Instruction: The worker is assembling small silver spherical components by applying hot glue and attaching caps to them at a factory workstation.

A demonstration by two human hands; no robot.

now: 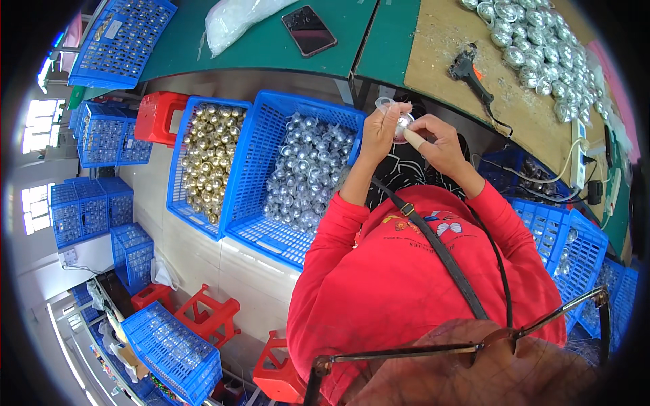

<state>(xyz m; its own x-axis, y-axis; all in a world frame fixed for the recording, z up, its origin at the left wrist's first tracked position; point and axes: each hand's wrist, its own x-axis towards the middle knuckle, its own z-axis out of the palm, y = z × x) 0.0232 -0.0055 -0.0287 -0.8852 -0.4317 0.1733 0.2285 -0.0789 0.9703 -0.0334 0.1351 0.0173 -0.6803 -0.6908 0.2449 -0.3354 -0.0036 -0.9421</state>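
Observation:
A shiny silver ball ornament (pixel 404 127) is held up between my two hands, over my lap. My left hand (pixel 381 135) grips it from the left, and a bit of clear plastic (pixel 384 103) sticks up by those fingertips. From the right, my right hand (pixel 439 142) pinches at the ball's near side with thumb and forefinger; anything small between them is hidden. Left of my left arm stands a blue crate (pixel 288 98) part-filled with silver balls (pixel 305 169) in clear wrapping. A glue gun (pixel 467 71) lies on the brown board beyond my right hand.
Gold balls (pixel 210 159) fill a narrower blue crate further left. A pile of silver balls (pixel 542 51) covers the board's far right, near a white power strip (pixel 579 155) with cables. A phone (pixel 309 30) and white bag (pixel 233 24) lie on the green table. Red stools (pixel 210 314) stand behind left.

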